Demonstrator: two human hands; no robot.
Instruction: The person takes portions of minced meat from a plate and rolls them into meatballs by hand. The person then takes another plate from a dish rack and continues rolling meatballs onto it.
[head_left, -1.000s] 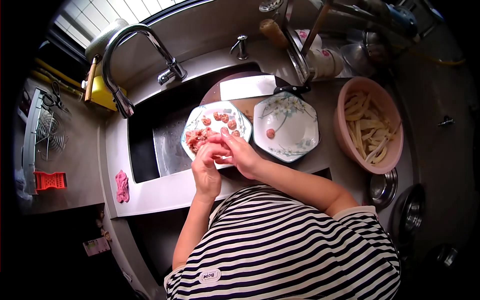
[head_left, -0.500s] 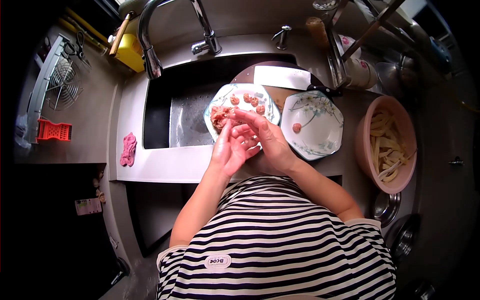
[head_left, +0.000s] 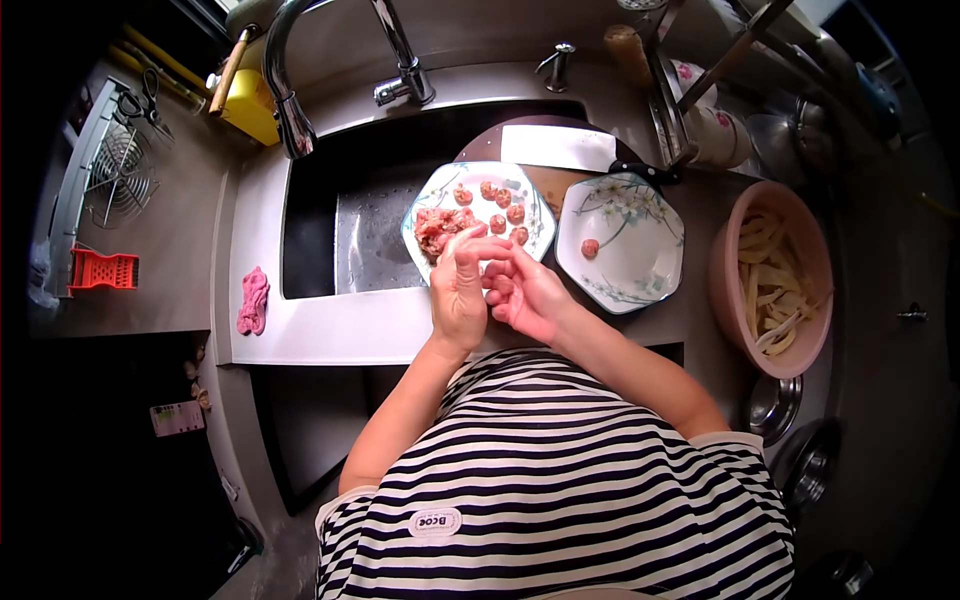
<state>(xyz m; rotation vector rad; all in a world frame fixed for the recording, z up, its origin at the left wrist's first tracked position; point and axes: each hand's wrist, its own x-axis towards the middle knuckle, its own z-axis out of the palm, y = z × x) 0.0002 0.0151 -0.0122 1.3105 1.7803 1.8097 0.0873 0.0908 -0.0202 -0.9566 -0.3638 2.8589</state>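
Observation:
My left hand [head_left: 462, 293] and my right hand [head_left: 532, 296] are cupped against each other over the near edge of a flowered plate [head_left: 543, 218]. Their fingers curve and overlap at the tips, left above right. Whatever lies between the palms is hidden. Just beyond my left fingertips sits a mound of raw minced meat [head_left: 437, 229]. Several small meatballs [head_left: 488, 188] are spread over the same plate's far and right parts. A second flowered plate [head_left: 640, 255], to the right, carries one meatball [head_left: 590, 247].
A cleaver [head_left: 560, 147] lies on the round cutting board [head_left: 485, 147] behind the plates, partly over the sink [head_left: 365, 240]. A curved faucet [head_left: 293, 125] rises at the back. On the right stands a pink basin [head_left: 722, 290] of pale cut strips. A pink cloth [head_left: 253, 300] lies at left.
My left hand has turned from palm up to sideways, its fingers now over the right ones. My right hand has dropped lower and turned its palm inward. The view shifted slightly.

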